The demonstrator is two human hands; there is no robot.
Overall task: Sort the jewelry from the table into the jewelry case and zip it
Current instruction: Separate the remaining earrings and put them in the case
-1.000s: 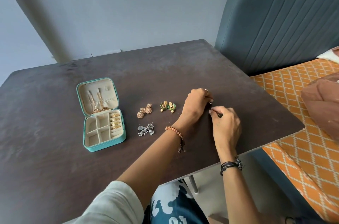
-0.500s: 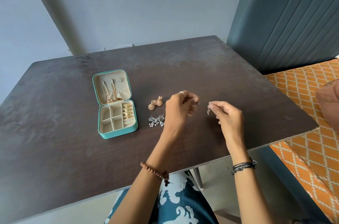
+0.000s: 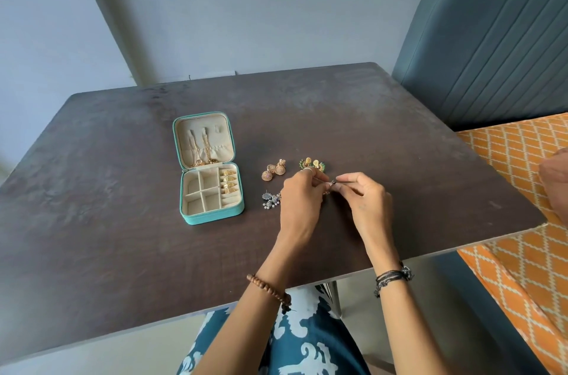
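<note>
A teal jewelry case point(image 3: 212, 215) lies open on the dark table point(image 3: 123, 221). Gold chains hang in its lid and gold rings point(image 3: 229, 180) fill its right-hand slots. To its right lie a pair of gold dome earrings point(image 3: 273, 171), a green and gold pair point(image 3: 312, 163) and a silver beaded pair point(image 3: 270, 200). My left hand point(image 3: 299, 205) and my right hand point(image 3: 367, 205) meet just above the table, fingertips together, both pinching a small dark piece of jewelry point(image 3: 332, 183). I cannot make out what kind it is.
A blue-grey padded headboard point(image 3: 491, 45) rises at the right behind the table. An orange patterned bedspread point(image 3: 516, 159) lies beside the table's right edge, with a brown cushion point(image 3: 556, 184) on it. The wall runs behind the table.
Both hands rose from the table top with small pieces. Half a second ago they were apart; now the fingertips have come together. The view shifted, so the case appears further right.
</note>
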